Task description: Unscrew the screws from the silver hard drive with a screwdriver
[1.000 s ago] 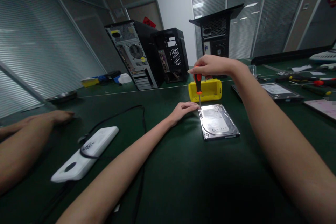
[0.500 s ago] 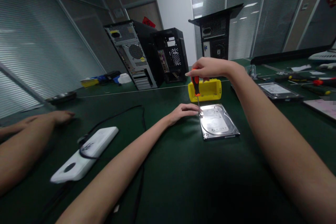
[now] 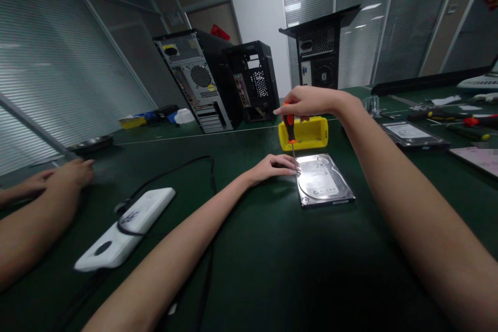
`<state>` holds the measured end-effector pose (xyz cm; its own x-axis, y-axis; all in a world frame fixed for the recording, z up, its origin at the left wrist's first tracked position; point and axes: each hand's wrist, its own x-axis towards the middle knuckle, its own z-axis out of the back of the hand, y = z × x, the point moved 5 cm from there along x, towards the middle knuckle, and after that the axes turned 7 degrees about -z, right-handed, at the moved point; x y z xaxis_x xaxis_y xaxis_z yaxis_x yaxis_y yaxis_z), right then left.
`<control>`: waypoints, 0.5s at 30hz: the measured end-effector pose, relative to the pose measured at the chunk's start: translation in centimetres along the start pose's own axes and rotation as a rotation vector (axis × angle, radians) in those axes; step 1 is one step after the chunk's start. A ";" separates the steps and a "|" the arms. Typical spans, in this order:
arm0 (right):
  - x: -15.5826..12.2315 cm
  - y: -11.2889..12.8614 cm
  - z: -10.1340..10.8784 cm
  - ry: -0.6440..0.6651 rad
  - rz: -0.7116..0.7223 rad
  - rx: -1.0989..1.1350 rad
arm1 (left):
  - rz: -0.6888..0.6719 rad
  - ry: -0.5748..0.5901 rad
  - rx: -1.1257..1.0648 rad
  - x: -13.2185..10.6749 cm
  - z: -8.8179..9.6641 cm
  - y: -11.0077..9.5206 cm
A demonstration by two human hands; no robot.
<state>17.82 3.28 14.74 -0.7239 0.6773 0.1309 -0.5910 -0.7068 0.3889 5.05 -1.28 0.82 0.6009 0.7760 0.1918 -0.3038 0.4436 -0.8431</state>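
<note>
A silver hard drive [image 3: 321,181] lies flat on the green tabletop, label side up. My right hand [image 3: 301,101] is wrapped round the red and black handle of a screwdriver [image 3: 289,128], held almost upright. Its shaft runs down to the drive's upper left edge; whether the tip sits in a screw is too small to tell. At that same edge, my left hand [image 3: 270,168] grips the drive with thumb and fingers, close beside the shaft. Just behind the drive stands a yellow plastic tray [image 3: 319,135], partly covered by the screwdriver.
A white power strip [image 3: 124,231] with a black cable [image 3: 212,176] lies to my left. Another person's hands [image 3: 72,174] are at the far left. Computer cases [image 3: 218,80] stand at the back. A second hard drive [image 3: 410,134] and several tools [image 3: 447,115] are on the right.
My left thumb has dropped slightly away from the fingers at the drive's edge. The screwdriver handle has shifted a touch left. The other person's hand has drawn back leftward.
</note>
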 end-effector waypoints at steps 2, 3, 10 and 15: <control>0.0 0.0 0.0 0.009 -0.004 -0.007 | -0.004 0.002 -0.001 0.0 0.0 0.0; 0.0 -0.1 -0.1 0.013 -0.010 -0.010 | -0.005 0.003 -0.001 0.0 0.0 0.0; 0.1 -0.1 -0.2 0.024 -0.025 -0.003 | -0.003 -0.001 0.020 0.1 0.1 0.2; 0.1 -0.2 -0.2 0.020 -0.023 -0.002 | 0.003 -0.004 0.051 0.2 0.1 0.5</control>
<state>17.78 3.38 14.47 -0.7170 0.6892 0.1042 -0.6080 -0.6915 0.3900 4.91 -0.84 0.45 0.5972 0.7790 0.1911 -0.3430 0.4634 -0.8171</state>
